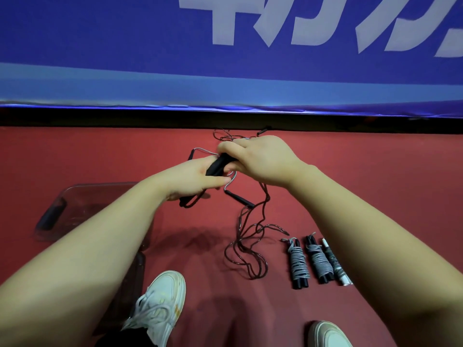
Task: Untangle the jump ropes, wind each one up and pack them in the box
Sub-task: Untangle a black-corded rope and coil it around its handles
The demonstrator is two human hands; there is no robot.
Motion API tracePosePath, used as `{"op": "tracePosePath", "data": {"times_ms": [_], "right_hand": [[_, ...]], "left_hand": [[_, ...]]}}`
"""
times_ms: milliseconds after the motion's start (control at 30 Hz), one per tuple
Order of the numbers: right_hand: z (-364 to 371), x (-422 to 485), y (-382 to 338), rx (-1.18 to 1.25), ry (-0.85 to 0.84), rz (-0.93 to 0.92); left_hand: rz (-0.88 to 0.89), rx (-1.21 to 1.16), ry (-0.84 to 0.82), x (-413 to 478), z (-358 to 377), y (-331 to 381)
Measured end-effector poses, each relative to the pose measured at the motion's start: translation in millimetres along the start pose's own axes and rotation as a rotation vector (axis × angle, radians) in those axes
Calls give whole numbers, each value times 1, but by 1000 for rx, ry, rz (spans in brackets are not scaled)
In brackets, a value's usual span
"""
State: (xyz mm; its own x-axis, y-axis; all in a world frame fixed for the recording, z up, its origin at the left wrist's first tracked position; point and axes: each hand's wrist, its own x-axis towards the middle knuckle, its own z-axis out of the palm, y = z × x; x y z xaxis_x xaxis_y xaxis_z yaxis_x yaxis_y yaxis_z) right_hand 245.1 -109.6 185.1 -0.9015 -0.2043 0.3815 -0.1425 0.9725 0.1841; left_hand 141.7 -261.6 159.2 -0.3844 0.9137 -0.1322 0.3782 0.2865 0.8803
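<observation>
Just above the centre of my feed, two hands meet over the red floor (363,186). The left hand (195,177) curls round the lower part of a pair of black handles (216,167), its thumb lying out toward 3 o'clock. The right hand (263,161) closes its fingers over their upper end from the 2 o'clock side. A grey cord (235,177) loops out of the grip at 5 o'clock and runs to a loose handle (239,200) lying on the floor. Another dark handle (186,201) shows beneath the left hand at 7 o'clock; I cannot tell whether the hand touches it. From under the right hand a thin dark rope (259,227) trails toward 6 o'clock and lies in slack, crossing loops. At 4 o'clock from the hands I see three wound ropes (317,261) side by side, close together, cords wrapped round their handles. The clear box (100,184) sits at 8 o'clock, partly behind the left forearm. A white shoe (160,304) stands at 6 o'clock, just beside the box. A blue banner (125,46) fills the 12 o'clock side.
</observation>
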Motion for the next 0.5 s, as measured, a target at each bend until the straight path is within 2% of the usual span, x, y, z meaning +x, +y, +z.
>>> {"op": "tracePosePath", "data": {"times_ms": [233,367,433,500], "right_hand": [[4,0,-7,23,-102,139],[7,-3,-4,-5,-73,149],[11,-5,-2,-11,-67,112],[14,-7,-3,-47,-49,-1]], "left_hand": [[-38,-119,-37,-2,1,-2],[-64,-143,-36,-1,2,-1],[-96,-137,-42,0,3,-2],[-141,-127,-89,0,5,-3]]}}
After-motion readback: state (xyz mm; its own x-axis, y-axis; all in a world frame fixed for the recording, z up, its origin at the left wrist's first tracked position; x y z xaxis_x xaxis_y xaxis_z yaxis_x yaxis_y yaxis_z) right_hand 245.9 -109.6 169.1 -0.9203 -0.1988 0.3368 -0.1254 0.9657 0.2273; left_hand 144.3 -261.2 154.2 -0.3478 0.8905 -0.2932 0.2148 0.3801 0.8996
